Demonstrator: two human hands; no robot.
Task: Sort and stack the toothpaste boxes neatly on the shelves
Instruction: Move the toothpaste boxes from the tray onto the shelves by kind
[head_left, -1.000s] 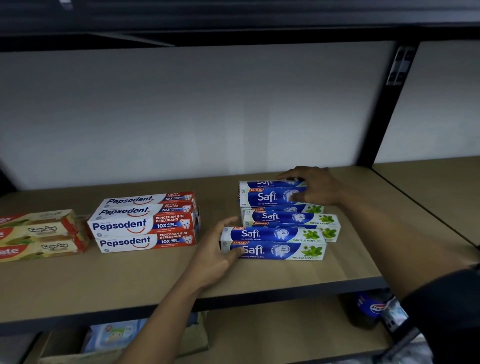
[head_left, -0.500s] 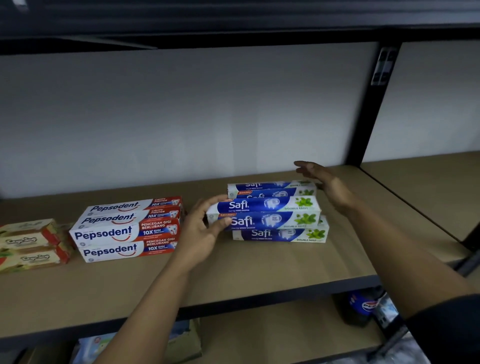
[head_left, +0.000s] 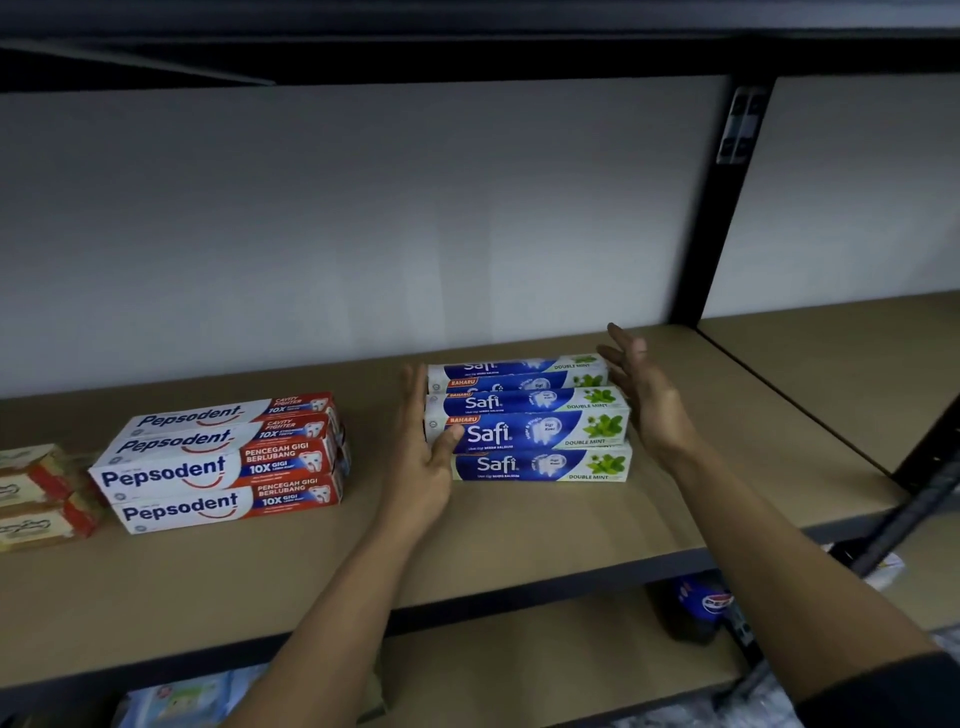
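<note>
Several blue-and-white Safi boxes (head_left: 535, 431) lie stacked in two layers at the middle of the wooden shelf (head_left: 519, 535). My left hand (head_left: 423, 452) stands flat against the stack's left ends, fingers straight, thumb touching the front upper box. My right hand (head_left: 641, 395) is flat with straight fingers at the stack's right ends, touching or just off them. To the left sits a tidy stack of red-and-white Pepsodent boxes (head_left: 223, 462). At the far left edge lie cream-and-red boxes (head_left: 36, 493), partly cut off.
A black upright post (head_left: 711, 249) divides this bay from the wooden shelf bay on the right (head_left: 831, 374). The white back wall stands close behind the boxes. Below, a dark bottle (head_left: 696, 608) and a pale packet (head_left: 176, 701) sit on the lower shelf.
The front Safi boxes were lifted and pushed back onto the stack. Both hands went from touching single boxes to flat palms at the stack's two ends.
</note>
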